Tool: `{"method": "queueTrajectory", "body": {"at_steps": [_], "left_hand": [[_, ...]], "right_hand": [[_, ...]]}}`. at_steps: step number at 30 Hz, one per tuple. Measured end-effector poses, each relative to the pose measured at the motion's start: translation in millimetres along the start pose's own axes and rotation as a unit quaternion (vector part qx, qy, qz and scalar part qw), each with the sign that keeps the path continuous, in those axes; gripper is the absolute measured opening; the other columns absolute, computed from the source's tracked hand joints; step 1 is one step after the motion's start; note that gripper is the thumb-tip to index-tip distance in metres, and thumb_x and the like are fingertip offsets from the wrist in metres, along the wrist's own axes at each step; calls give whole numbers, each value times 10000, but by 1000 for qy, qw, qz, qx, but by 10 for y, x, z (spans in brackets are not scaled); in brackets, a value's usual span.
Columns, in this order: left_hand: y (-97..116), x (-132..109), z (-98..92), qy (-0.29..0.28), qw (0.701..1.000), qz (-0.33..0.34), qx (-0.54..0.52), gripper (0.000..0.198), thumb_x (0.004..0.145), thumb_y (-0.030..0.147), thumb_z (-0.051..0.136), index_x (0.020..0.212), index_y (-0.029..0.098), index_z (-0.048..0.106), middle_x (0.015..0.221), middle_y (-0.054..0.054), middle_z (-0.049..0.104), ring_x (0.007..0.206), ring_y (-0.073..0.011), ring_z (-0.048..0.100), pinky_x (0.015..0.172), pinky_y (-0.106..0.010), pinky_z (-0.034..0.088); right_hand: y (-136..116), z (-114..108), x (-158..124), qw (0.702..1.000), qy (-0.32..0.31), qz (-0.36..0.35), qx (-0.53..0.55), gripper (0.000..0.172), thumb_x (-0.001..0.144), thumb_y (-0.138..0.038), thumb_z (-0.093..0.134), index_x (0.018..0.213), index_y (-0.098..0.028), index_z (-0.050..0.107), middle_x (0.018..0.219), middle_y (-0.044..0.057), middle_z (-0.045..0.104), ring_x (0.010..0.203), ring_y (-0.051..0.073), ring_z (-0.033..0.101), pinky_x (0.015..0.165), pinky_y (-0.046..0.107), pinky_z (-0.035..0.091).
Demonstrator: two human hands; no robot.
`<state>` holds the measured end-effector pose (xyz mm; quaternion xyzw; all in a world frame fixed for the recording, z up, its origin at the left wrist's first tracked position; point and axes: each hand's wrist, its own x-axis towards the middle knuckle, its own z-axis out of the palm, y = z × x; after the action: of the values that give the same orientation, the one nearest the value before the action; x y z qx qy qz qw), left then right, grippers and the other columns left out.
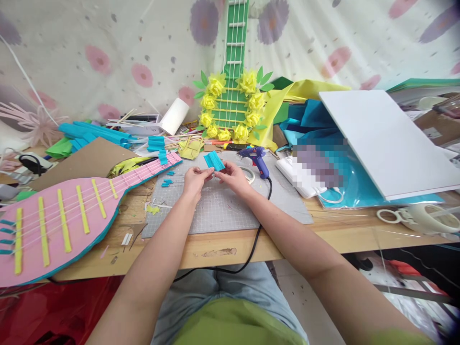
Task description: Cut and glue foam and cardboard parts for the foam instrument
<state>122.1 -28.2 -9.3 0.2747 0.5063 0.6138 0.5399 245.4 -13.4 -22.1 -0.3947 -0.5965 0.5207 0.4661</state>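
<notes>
My left hand (194, 179) and my right hand (233, 175) meet above a grey cutting mat (223, 206). Together they pinch a small folded piece of teal crepe paper (214, 161), the fingers closed on its lower edge. A blue glue gun (257, 160) lies just right of my right hand, its black cord running off the table's front edge. A roll of tape (249, 173) sits partly hidden behind my right hand. A few small teal sticks (169, 181) lie on the mat to the left.
A pink paper guitar (72, 211) lies at the left. A green guitar with yellow flowers (232, 96) stands at the back. A white board (384, 139) rests on teal paper at the right. White scissors (406, 216) lie near the front right edge.
</notes>
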Motion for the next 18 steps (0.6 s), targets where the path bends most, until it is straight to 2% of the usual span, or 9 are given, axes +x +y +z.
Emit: {"method": "queueTrajectory", "body": {"at_steps": [9, 18], "left_hand": [[2, 19, -1, 22, 999, 16, 19, 503, 440, 200, 798, 648, 188, 340, 546, 37, 569, 560, -124, 603, 615, -271, 495], [-47, -11, 37, 13, 997, 63, 36, 439, 502, 214, 744, 660, 191, 335, 554, 48, 582, 530, -81, 560, 573, -221, 462]], "right_hand": [[58, -7, 21, 1000, 11, 4, 9, 225, 630, -289, 628, 785, -200, 491, 712, -1, 585, 659, 137, 559, 542, 268, 467], [64, 19, 23, 999, 31, 10, -11, 260, 604, -260, 647, 783, -211, 465, 671, -34, 568, 606, 117, 547, 554, 270, 478]]}}
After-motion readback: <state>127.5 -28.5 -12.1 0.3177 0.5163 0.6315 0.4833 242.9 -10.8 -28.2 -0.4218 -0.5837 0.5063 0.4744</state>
